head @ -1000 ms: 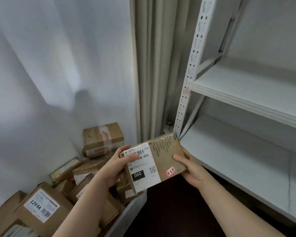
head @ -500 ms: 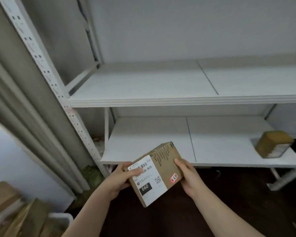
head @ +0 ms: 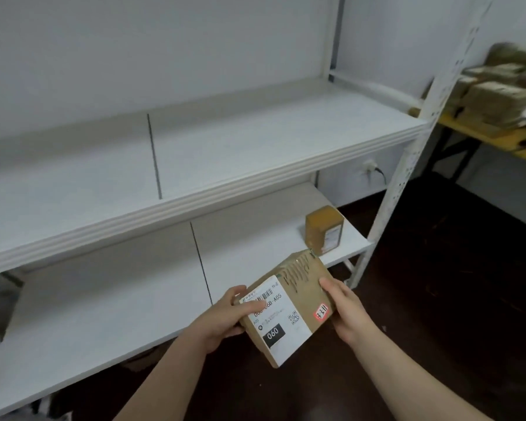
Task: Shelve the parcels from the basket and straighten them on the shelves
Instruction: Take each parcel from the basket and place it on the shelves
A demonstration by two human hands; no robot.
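Clasping: left hand (head: 222, 317), right hand (head: 349, 311) are curling fingers round taped cardboard parcel (head: 298, 287).
Lower shelf (head: 119, 299): small box (head: 324, 229) is sitting far right.

Labelled brown parcel (head: 286, 311) tilts before lower shelf (head: 104, 299); small parcel (head: 324, 229) stands at its right end.

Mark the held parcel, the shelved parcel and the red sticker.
held parcel (head: 283, 316), head view, on its white label.
shelved parcel (head: 314, 235), head view, on its brown left face.
red sticker (head: 321, 312), head view, its middle.

Small parcel (head: 324, 229) on lower shelf (head: 104, 299)
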